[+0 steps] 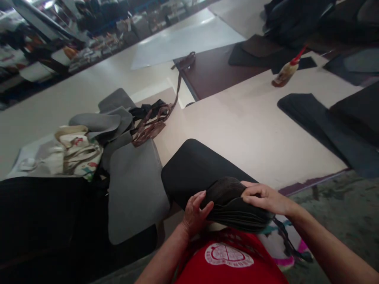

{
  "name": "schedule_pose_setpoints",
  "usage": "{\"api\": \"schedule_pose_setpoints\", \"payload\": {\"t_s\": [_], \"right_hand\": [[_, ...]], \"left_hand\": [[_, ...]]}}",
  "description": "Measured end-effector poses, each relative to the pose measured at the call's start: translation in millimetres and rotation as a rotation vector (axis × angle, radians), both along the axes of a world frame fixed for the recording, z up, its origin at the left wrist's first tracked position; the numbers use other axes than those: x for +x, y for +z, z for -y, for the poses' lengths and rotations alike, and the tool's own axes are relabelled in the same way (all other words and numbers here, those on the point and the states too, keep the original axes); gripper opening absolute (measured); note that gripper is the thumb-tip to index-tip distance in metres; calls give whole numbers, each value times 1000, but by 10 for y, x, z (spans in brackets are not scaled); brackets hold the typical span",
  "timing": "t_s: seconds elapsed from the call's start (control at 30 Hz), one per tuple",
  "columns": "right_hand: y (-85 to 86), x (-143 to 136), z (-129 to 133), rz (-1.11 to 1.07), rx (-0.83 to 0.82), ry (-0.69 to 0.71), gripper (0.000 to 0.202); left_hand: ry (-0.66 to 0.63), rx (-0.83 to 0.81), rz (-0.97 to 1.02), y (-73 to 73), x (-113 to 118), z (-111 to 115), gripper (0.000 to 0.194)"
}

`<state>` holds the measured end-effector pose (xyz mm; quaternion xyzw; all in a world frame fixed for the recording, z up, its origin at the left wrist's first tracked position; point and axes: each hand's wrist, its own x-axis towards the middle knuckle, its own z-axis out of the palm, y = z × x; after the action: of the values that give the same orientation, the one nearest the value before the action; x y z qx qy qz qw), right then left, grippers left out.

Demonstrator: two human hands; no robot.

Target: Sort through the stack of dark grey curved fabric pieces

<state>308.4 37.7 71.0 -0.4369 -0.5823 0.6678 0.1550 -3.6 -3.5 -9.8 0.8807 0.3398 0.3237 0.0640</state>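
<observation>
A thick stack of thin dark sheets [237, 217] is bent between my two hands, close to my red shirt. My right hand [262, 197] grips the stack's right side, thumb and fingers closed on its edges. At the left end, my left hand [197, 211] has its fingers apart and curved against the sheets, holding that end. Beneath and beyond the stack, a black rounded panel [195, 165] lies on the table's near edge. Left of it is a grey rounded panel [136, 193].
On the pale table [225, 126] stands a bottle with a red nozzle [286, 73]. Brown strips [151, 128], grey pieces [97, 122] and a patterned cloth bag [79, 152] are at the left. Dark pieces [316, 122] lie at the right.
</observation>
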Motion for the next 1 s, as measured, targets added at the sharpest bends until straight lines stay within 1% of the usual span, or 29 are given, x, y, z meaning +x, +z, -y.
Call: {"api": "schedule_pose_setpoints", "payload": {"t_s": [0.07, 0.2, 0.33, 0.43, 0.6, 0.67, 0.73, 0.83, 1.0], "right_hand": [[-26, 7, 7, 7, -3, -7, 41], [-35, 5, 12, 16, -15, -23, 42], [-14, 2, 12, 24, -27, -16, 42], [-11, 14, 11, 13, -33, -17, 43], [0, 50, 3, -93, -56, 10, 36], [17, 61, 0, -146, -59, 11, 38], [40, 68, -5, -177, -57, 6, 44], [74, 70, -16, -146, -52, 17, 52], [53, 69, -23, -107, -25, 45, 45]], "left_hand": [[-22, 14, 40, 23, -1, -13, 30], [-5, -3, 53, 69, 0, -15, 32], [-2, -16, 22, 99, -4, 1, 30], [14, -64, -39, 104, -7, 11, 34], [19, -155, -139, 93, -23, 15, 51], [19, -178, -159, 94, -26, 15, 55], [32, -210, -170, 99, -21, 15, 57], [43, -248, -186, 111, -7, 11, 62], [30, -255, -194, 132, 13, -13, 63]]}}
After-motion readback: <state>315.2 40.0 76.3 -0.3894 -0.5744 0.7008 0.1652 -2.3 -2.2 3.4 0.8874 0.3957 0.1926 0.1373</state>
